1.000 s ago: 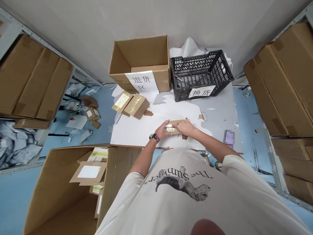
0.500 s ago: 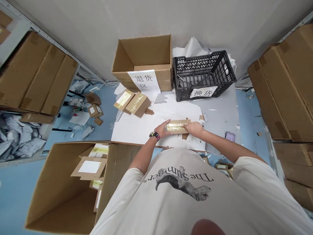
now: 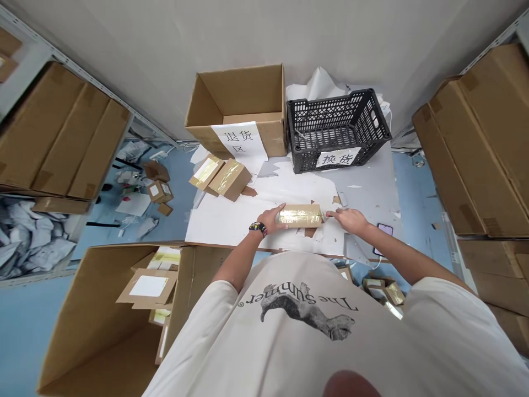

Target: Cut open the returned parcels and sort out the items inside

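Note:
A small cardboard box (image 3: 301, 215) with shiny clear tape along its top lies on the white table near its front edge. My left hand (image 3: 270, 219), with a watch on the wrist, grips the box's left end, thumb along the near side. Just off the box's right end is my right hand (image 3: 349, 220), its fingers closed around something small with a reddish spot, too small to name. Two more taped boxes, a labelled box (image 3: 206, 170) and a plainer box (image 3: 230, 179), rest side by side farther back on the left.
Behind stand a large open carton (image 3: 275, 138) with a paper sign and a black plastic crate (image 3: 301, 162). A phone (image 3: 383, 238) lies at the right. At lower left, a big open carton (image 3: 78, 325) holds several small boxes. Carton-loaded shelves flank both sides.
My right hand has moved right, from the top of the box to beyond its right end. My left hand keeps its hold on the left end.

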A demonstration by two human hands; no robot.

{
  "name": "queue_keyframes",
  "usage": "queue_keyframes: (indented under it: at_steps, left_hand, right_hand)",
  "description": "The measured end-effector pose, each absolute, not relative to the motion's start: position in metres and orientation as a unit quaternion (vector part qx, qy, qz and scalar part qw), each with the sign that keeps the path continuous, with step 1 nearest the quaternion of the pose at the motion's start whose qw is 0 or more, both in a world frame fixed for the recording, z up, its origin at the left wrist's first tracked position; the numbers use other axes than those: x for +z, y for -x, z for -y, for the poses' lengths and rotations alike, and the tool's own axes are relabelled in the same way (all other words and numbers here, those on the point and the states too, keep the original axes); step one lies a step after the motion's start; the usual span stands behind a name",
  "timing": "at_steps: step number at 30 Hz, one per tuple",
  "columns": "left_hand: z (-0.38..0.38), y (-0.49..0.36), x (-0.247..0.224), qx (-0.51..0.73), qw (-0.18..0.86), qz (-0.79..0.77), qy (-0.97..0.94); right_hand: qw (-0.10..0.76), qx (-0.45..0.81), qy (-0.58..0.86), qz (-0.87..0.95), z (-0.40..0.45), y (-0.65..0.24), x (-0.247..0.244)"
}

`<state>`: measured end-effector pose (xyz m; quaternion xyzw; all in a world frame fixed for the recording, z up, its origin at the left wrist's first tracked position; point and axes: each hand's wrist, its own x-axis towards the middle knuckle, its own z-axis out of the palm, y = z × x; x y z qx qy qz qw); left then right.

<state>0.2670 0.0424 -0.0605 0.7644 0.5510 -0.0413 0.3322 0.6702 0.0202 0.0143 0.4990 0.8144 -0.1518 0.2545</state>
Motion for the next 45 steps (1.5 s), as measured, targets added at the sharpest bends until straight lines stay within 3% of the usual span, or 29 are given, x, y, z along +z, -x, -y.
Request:
queue_keyframes:
  at_steps: [12,19,28,38,45]
  left_hand:
    - [-0.042,-0.267,-0.072,0.018,0.369,-0.531,-0.763]
    - [-0.046,-0.235,-0.065,0.016,0.339,-0.542,-0.769]
    - [-0.058,-0.247,-0.062,-0.026,0.331,-0.516,-0.790]
    - [-0.065,-0.249,-0.050,-0.077,0.311,-0.498,-0.806]
    - [-0.064,-0.244,-0.056,-0.083,0.296,-0.493,-0.814]
  right_hand:
    - [0.148,-0.184,-0.563,-0.792,0.007,-0.678,-0.033]
    - [0.151,-0.172,-0.561,-0.795,0.008,-0.630,-0.027]
    - [0.157,-0.185,-0.536,-0.809,0.039,-0.673,-0.024]
    - [0.074,-0.232,-0.561,-0.791,0.053,-0.682,-0.058]
    - [0.117,-0.235,-0.580,-0.771,0.056,-0.677,-0.026]
